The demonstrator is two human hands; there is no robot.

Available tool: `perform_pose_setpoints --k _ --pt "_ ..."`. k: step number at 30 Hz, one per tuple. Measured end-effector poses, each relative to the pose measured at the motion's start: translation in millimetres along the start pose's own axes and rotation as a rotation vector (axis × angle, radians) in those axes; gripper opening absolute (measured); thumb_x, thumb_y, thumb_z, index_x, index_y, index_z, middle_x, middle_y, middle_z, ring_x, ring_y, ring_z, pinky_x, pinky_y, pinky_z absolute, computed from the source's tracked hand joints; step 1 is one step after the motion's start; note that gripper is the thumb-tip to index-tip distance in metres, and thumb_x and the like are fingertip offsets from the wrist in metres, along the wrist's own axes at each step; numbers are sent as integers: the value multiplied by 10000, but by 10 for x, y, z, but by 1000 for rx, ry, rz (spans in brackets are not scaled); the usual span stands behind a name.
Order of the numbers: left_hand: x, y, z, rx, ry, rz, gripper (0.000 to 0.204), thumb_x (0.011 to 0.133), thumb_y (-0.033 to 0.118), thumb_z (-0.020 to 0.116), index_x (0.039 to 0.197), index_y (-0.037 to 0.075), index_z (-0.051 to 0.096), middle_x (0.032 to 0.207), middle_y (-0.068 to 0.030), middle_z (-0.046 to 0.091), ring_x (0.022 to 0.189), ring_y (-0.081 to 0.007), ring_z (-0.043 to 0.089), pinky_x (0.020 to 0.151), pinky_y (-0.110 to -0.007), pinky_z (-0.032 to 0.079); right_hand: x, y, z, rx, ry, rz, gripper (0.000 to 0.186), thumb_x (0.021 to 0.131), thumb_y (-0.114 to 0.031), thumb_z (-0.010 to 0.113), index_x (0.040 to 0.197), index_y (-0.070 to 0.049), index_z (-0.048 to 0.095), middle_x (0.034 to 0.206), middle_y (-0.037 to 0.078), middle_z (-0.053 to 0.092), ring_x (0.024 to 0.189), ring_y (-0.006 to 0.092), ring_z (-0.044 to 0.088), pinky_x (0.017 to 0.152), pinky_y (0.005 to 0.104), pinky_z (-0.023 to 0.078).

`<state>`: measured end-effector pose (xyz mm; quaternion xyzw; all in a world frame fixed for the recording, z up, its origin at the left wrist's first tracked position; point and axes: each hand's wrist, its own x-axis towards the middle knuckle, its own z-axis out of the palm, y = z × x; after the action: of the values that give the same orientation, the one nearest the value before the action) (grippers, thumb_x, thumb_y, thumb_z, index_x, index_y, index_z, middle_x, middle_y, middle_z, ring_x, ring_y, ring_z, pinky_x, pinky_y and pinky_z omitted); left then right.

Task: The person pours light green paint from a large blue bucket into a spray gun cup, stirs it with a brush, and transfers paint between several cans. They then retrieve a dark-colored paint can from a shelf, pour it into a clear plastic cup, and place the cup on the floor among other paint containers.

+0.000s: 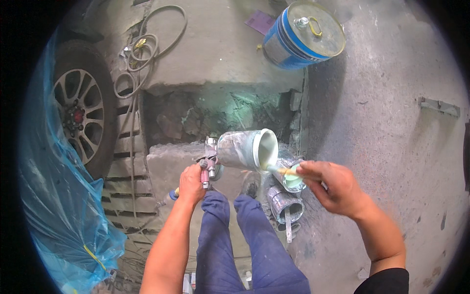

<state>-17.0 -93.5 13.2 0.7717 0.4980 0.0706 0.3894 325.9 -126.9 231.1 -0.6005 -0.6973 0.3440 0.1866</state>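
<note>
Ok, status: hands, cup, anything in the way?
Left hand gripping spray gun; right hand holding blurred brush-like tool at rim of cup. Cup tipped sideways, mouth rightward. Two open silver containers close beneath.

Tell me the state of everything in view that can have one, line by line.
Left hand: closed around spray gun
Spray gun: held
Cup: tipped sideways, mouth open
Right hand: gripping brush-like tool
Brush-like tool: blurred, tip near cup's mouth
Nearby container: open, pale green inside
Silver can: open, flat stick jutting out
Blue drum: lid on
Hose: loosely coiled
Plastic sheet: draped, wrinkled
Wheel: upright
</note>
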Motion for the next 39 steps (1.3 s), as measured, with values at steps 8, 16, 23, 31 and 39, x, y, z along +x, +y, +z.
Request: perform_pose_setpoints --k 8,16,23,31,39 --pt "-14 55 26 -5 -3 48 226 780 42 583 1003 81 588 833 -148 597 801 -378 567 719 -479 453 -27 23 -13 -220 -94 -16 329 812 29 698 1126 -14 608 927 132 702 806 269 702 666 328 560" --pt "-23 43 29 -5 15 60 205 802 62 584 1006 80 584 831 -133 594 800 -369 567 736 -467 458 39 71 34 -166 18 -65 342 806 23 706 1131 -24 607 958 130 706 779 262 694 680 352 559" --pt "-34 79 9 5 -15 43 201 811 61 580 1011 86 589 833 -131 601 803 -370 570 742 -468 458 138 109 74 -164 178 -106 317 820 18 696 1122 -14 606 965 129 702 812 261 703 693 341 563" --pt "-75 103 -8 -12 -41 28 211 809 43 569 1014 83 591 837 -144 601 807 -380 567 733 -473 458 232 159 362 18 271 -75 264 842 5 641 1105 -8 619 928 141 683 767 266 675 680 360 556" --pt "-87 18 29 -11 -31 -7 151 820 42 549 969 62 569 837 -161 598 808 -403 564 724 -489 455 322 144 575 422 193 294 207 893 -12 623 1095 -9 574 1005 165 707 944 266 709 784 330 571"
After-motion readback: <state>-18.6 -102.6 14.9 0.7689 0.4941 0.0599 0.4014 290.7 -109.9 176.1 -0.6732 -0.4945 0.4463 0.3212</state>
